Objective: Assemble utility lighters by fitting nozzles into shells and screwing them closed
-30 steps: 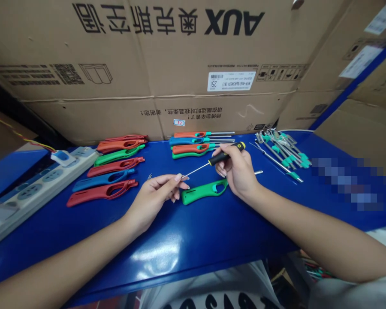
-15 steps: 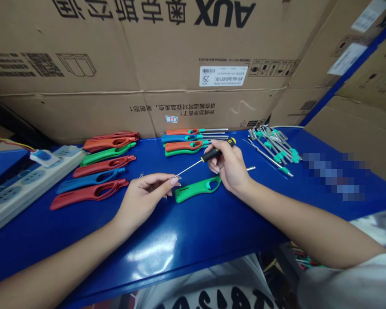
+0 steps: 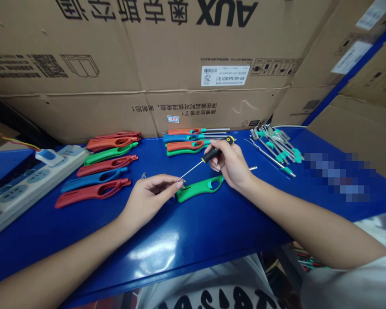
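Angling inward, the right hand point(image 3: 232, 165) grips and the left hand point(image 3: 151, 192) pinches, at its tip, a slanted black-and-yellow, thin-shafted screwdriver point(image 3: 214, 152) above the blue table point(image 3: 193, 240), near a green lighter point(image 3: 196, 191).

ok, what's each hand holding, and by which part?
Right hand: screwdriver, by its black-and-yellow handle. Left hand: thumb and fingers at the tip of its shaft; whether they grip the tip or something small there can't be told.
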The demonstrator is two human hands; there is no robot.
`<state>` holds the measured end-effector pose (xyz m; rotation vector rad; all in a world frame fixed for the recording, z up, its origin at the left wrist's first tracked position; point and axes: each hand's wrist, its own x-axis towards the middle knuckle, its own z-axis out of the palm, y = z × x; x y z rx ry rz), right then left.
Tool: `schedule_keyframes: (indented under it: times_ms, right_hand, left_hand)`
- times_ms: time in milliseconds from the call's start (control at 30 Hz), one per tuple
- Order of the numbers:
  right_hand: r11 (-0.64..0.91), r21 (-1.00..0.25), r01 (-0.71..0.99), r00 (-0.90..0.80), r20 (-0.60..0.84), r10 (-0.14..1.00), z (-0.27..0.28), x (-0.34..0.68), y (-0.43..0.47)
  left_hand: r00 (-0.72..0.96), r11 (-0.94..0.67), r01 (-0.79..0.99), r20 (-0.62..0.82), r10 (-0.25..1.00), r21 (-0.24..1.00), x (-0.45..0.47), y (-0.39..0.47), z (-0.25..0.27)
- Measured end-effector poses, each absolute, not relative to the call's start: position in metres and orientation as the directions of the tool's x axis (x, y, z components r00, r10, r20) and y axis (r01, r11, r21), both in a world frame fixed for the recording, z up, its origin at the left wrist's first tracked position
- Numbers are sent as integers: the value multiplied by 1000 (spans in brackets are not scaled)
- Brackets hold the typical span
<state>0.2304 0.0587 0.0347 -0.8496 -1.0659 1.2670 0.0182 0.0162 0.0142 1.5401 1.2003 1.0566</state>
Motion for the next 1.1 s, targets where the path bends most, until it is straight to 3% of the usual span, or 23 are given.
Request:
schedule_keyframes:
  times_ms: [1100]
  right_hand:
    - [171, -942, -289, -25, 186, 982, 36, 233, 61]
  left_hand:
    - [209, -146, 225, 98, 973, 963, 17, 17, 14]
